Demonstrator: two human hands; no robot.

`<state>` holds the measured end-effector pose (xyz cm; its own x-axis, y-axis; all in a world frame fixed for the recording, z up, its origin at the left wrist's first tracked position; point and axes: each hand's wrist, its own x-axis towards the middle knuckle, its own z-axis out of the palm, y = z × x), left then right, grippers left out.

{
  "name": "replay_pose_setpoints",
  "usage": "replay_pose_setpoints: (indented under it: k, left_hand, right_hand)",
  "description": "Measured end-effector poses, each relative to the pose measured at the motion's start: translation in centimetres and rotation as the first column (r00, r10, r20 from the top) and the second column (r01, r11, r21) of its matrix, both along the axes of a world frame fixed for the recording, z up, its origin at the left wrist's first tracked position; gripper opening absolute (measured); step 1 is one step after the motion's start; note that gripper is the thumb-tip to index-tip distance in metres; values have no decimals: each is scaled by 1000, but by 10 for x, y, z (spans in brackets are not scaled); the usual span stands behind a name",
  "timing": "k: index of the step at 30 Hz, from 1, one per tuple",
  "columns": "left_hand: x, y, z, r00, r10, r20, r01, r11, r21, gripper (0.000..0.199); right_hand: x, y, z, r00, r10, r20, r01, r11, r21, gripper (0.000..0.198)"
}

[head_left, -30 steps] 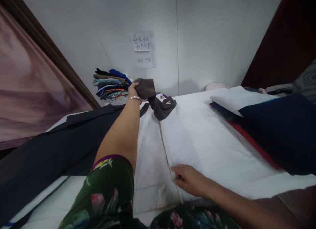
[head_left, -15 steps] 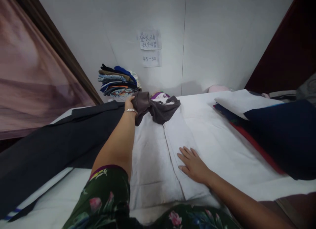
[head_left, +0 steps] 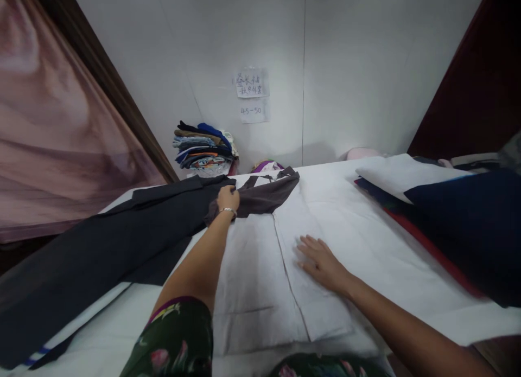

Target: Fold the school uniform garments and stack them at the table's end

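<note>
A white garment (head_left: 255,274) lies spread flat in front of me, with a lengthwise line down its front. Dark grey cloth (head_left: 264,197) is at its far end; whether the two are one piece I cannot tell. My left hand (head_left: 228,198), with a bracelet at the wrist, is closed on the left part of this dark grey cloth. My right hand (head_left: 322,264) rests flat on the right side of the white garment, fingers spread and holding nothing.
Black clothing (head_left: 122,230) covers the table's left side. A stack of folded clothes (head_left: 205,146) stands by the wall. On the right lie navy, red and white garments (head_left: 468,225) on the white table cover (head_left: 337,192). Paper signs (head_left: 252,95) hang on the wall.
My left hand has lowered and come nearer; the dark grey cloth, bunched up before, now lies flatter and spread to the left. My right hand stays on the white garment. The view has tilted slightly.
</note>
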<state>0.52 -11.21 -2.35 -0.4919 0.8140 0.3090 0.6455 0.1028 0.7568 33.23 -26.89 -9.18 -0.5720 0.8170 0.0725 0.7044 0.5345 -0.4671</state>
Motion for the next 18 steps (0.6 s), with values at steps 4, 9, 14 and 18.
replay_pose_setpoints:
  k: [4, 9, 14, 18]
  left_hand:
    - [59, 35, -9, 952, -270, -148, 263, 963, -62, 19]
    - [117, 82, -25, 884, -437, -165, 436, 899, -43, 16]
    - [144, 128, -42, 848, -493, -194, 489, 869, -70, 15]
    - [156, 159, -53, 858, -493, -145, 484, 870, -98, 20]
  right_hand:
    - [-8, 23, -5, 997, -71, 41, 67, 994, 91, 58]
    - [-11, 24, -28, 992, -43, 122, 38, 998, 46, 62]
    - [-10, 22, -31, 996, -31, 79, 28, 999, 35, 61]
    - [-10, 22, -30, 999, -25, 20, 25, 1000, 9, 61]
